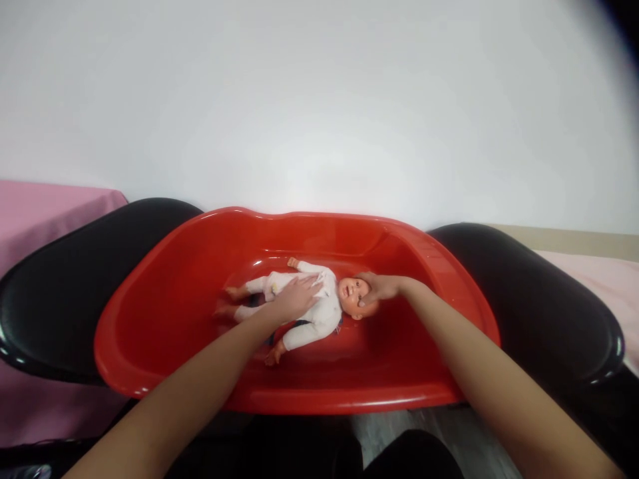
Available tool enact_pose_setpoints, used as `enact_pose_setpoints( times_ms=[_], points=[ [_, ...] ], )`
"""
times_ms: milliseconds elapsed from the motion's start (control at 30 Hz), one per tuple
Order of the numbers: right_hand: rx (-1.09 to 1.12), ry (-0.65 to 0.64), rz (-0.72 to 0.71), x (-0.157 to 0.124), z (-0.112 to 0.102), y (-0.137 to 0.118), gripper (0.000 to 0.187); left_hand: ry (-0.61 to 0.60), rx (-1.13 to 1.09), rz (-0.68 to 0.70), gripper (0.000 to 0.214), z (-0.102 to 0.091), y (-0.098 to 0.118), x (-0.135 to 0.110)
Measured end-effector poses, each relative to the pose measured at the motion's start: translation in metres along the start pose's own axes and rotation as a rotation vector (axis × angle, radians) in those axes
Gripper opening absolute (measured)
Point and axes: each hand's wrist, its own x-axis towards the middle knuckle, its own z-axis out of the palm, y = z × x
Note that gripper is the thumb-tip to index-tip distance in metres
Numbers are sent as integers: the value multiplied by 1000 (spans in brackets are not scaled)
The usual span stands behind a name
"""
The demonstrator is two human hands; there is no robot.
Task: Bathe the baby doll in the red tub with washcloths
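Note:
A baby doll [324, 313] in a white suit lies on its back inside a red plastic tub [164, 299], head to the right and legs to the left. My left hand [295, 297] rests flat on the doll's belly with its fingers stretched out. My right hand [380, 288] cups the top of the doll's head, fingers curled around it.
The tub sits across two black chairs, one at the left [74, 286] and one at the right [544, 299]. A pink cloth [44, 206] covers something at the far left. A white wall fills the background. Grey floor shows below the tub.

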Motion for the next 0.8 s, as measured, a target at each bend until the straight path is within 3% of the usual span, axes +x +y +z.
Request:
enact_pose_setpoints(
  times_ms=[100,333,500,633,800],
  points=[
    [23,-3,-6,-3,0,-6,103,-14,-9,-89,51,7,-6,-4],
    [58,8,-14,-7,1,-10,94,-5,-64,-380,55,6,-62,-19],
    [61,17,-20,-4,2,-5,93,3,46,-566,58,10,-89,-36],
    [39,63,-40,-4,7,-2,95,33,170,-650,58,-3,-87,-45],
    [-32,238,-114,-28,14,-22,88,145,136,-658,52,-48,-69,-41]
  ],
)
